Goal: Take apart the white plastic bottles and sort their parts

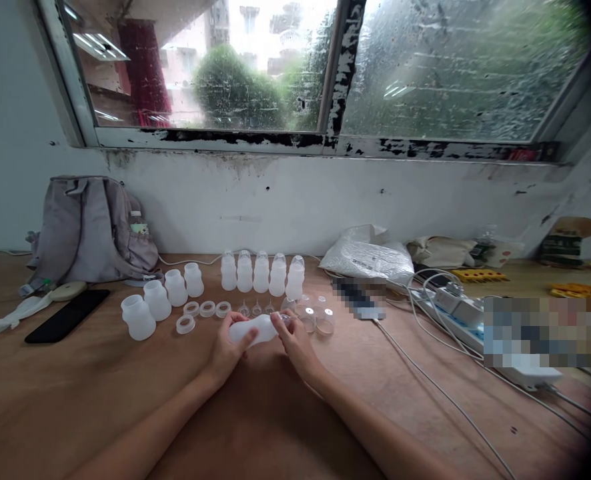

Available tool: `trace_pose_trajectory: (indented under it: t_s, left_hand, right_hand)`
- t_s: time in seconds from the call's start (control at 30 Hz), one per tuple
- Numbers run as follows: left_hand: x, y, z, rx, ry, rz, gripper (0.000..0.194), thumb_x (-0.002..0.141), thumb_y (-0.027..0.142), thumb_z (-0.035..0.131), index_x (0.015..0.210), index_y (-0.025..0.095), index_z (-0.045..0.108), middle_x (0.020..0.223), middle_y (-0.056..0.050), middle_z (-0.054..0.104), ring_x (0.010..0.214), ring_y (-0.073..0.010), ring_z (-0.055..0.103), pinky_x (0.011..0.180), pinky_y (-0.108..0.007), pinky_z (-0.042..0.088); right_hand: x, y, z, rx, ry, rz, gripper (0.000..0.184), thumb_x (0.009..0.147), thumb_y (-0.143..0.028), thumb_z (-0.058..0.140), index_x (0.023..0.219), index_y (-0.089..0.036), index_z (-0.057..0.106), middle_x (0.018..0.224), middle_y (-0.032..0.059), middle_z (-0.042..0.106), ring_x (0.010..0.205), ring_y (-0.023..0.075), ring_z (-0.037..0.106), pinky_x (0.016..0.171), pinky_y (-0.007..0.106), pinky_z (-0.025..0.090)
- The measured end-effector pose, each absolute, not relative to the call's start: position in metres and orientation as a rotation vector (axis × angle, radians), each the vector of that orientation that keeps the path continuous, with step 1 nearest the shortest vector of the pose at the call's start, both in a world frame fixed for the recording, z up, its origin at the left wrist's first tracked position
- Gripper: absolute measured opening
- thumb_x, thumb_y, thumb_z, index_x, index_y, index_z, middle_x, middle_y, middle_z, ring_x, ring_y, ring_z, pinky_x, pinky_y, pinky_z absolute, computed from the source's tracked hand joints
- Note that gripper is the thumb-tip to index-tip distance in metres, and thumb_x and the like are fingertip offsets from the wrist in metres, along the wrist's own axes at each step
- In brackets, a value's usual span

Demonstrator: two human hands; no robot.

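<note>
A translucent white baby bottle (253, 330) lies nearly level above the table, its top pointing right. My left hand (230, 347) is wrapped round its body. The fingers of my right hand (293, 337) are closed round the clear top end, which they partly hide. Just beyond my hands sit three clear nipples (256, 308) and several clear caps (324, 321). Several white collar rings (207, 309) lie left of them. Open bottle bodies (157, 300) stand in a slanting row further left. Capped bottles (261, 272) form a row at the back.
A grey backpack (85, 227) and a black flat case (68, 316) are on the left. To the right lie a silvery bag (368, 257), a phone partly blurred out with its cable (425, 380), and a white power strip (525, 373). A wall with a window closes the back.
</note>
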State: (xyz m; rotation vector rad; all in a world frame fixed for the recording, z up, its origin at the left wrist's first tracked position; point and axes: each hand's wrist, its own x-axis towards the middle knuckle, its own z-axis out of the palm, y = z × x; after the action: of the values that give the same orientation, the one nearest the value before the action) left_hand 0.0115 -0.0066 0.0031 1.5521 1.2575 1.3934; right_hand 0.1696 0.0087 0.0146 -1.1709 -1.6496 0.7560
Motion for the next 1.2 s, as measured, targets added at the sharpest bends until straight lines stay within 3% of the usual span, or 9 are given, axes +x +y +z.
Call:
trace_pose_trajectory:
  t_s: [0.1,0.2,0.37,0.53,0.63,0.73,1.0,1.2]
  left_hand:
    - [0.013,-0.014,0.003,1.981,1.330,1.300,0.044,0.058,0.043,0.067,0.091,0.020,0.049,0.090,-0.002,0.058,0.079,-0.0181,0.056,0.068,-0.028,0.045]
    - [0.016,-0.021,0.006,2.166,1.335,1.142,0.040,0.064,0.040,0.061,0.097,0.021,0.052,0.090,-0.003,0.061,0.079,-0.0186,0.057,0.069,-0.029,0.043]
    - [0.020,-0.027,0.017,1.758,1.130,0.876,0.027,0.062,0.036,0.060,0.078,0.015,0.058,0.063,0.000,0.058,0.053,-0.0132,0.054,0.045,-0.021,0.037]
    - [0.019,-0.027,0.014,1.035,0.619,0.551,0.041,0.069,0.045,0.044,0.081,0.008,0.057,0.060,-0.004,0.057,0.035,-0.0084,0.048,0.027,-0.018,0.019]
    - [0.014,-0.023,0.006,0.821,0.469,0.530,0.048,0.070,0.051,0.038,0.078,0.007,0.057,0.056,-0.005,0.056,0.033,-0.0082,0.047,0.027,-0.017,0.021]
    - [0.007,-0.017,0.005,0.754,0.379,0.666,0.046,0.069,0.051,0.041,0.076,0.008,0.055,0.055,-0.004,0.055,0.033,-0.0074,0.046,0.027,-0.017,0.023]
    - [0.000,-0.011,0.007,0.867,0.475,0.630,0.048,0.074,0.046,0.039,0.098,0.008,0.053,0.064,-0.007,0.062,0.036,-0.0111,0.052,0.029,-0.018,0.029]
    - [0.005,-0.014,0.005,0.950,0.481,0.475,0.049,0.076,0.044,0.038,0.108,0.009,0.050,0.075,-0.012,0.064,0.051,-0.0160,0.059,0.042,-0.022,0.039]
  right_hand:
    - [0.167,0.006,0.011,-1.134,-1.479,0.675,0.031,0.077,-0.042,0.048,0.059,-0.018,0.042,0.053,-0.0042,0.039,0.050,0.0088,0.037,0.046,0.020,0.030]
    - [0.168,0.005,0.010,-1.124,-1.457,0.660,0.031,0.073,-0.038,0.054,0.055,-0.018,0.039,0.050,-0.0054,0.035,0.047,0.0078,0.033,0.043,0.020,0.027]
    - [0.168,0.001,0.016,-1.050,-1.419,0.748,0.036,0.072,-0.038,0.053,0.050,-0.019,0.031,0.048,-0.0060,0.028,0.045,0.0069,0.028,0.040,0.020,0.022]
    - [0.171,-0.002,0.024,-0.875,-1.498,0.873,0.034,0.077,-0.041,0.048,0.055,-0.018,0.036,0.050,-0.0050,0.032,0.046,0.0077,0.032,0.042,0.021,0.025]
    - [0.173,0.002,0.024,-0.786,-1.574,0.922,0.029,0.078,-0.045,0.045,0.072,-0.018,0.049,0.059,-0.0024,0.042,0.052,0.0095,0.039,0.045,0.021,0.030]
    - [0.174,0.010,0.020,-0.829,-1.574,0.895,0.028,0.076,-0.046,0.049,0.081,-0.018,0.051,0.059,-0.0032,0.043,0.053,0.0096,0.038,0.046,0.021,0.030]
    - [0.175,0.017,0.019,-0.832,-1.340,1.036,0.028,0.081,-0.044,0.044,0.067,-0.020,0.045,0.048,-0.0071,0.033,0.041,0.0072,0.031,0.039,0.020,0.024]
    - [0.176,0.017,0.018,-0.819,-1.253,1.065,0.030,0.076,-0.043,0.051,0.062,-0.019,0.042,0.051,-0.0069,0.035,0.041,0.0059,0.030,0.037,0.019,0.024]
